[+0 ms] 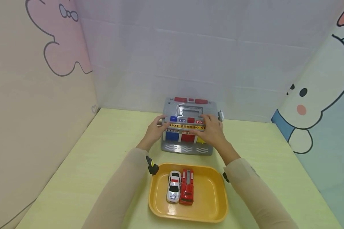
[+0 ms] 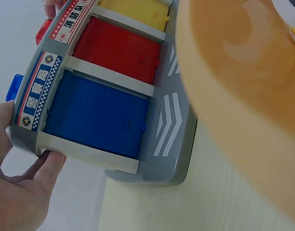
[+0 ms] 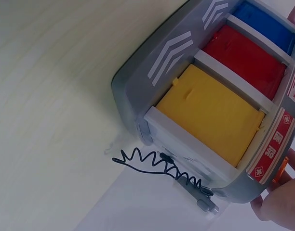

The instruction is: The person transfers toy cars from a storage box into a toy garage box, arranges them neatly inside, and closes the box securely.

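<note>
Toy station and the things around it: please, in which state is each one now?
Toy station: upright, held at both ends.
Blue door: closed.
Red door: closed.
Yellow door: closed.
Black cord: mostly coiled.
Tray: upright, partly filled.
White car: roof up, inside tray.
Red truck: roof up, inside tray.
Left hand: grips toy station.
Right hand: grips toy station.
</note>
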{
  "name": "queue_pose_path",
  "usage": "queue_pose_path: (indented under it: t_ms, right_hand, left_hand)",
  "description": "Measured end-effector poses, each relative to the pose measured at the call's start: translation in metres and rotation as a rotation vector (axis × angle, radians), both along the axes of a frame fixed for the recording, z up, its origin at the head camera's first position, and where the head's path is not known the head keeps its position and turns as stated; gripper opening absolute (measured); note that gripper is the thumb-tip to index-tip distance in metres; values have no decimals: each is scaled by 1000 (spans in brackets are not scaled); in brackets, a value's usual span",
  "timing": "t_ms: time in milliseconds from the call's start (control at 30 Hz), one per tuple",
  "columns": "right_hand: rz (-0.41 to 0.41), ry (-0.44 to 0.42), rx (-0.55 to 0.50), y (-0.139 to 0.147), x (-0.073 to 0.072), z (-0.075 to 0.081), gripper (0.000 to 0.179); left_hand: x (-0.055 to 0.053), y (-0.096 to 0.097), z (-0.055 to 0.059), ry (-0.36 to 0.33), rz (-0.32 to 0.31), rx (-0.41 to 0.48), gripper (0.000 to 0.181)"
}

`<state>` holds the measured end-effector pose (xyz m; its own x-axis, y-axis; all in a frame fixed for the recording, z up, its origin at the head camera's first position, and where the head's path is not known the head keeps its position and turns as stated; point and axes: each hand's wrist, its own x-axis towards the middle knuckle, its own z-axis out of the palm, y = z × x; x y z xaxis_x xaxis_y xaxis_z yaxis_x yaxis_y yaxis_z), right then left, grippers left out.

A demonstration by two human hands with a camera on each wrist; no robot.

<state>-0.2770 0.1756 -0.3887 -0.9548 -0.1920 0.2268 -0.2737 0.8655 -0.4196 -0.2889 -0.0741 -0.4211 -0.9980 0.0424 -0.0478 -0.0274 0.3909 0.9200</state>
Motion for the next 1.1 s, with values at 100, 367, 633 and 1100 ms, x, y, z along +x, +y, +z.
queue_pose_path:
  t_ms: [100, 367, 633, 1100]
  right_hand:
    - [-3, -9, -6, -2, -2, 0, 82]
    - [-7, -33, -7, -5, -6, 2, 73]
    - [-31, -47, -24, -5, -11, 1, 57]
    - [-89, -19, -89, -5, -17, -2, 45]
  left_hand:
    - [0, -1, 0, 1, 2, 1, 53]
    - [-2, 0, -4, 6, 2, 6, 54]
    - [-1, 1, -4, 12, 0, 2, 53]
    - [0, 3, -3, 10, -4, 9, 53]
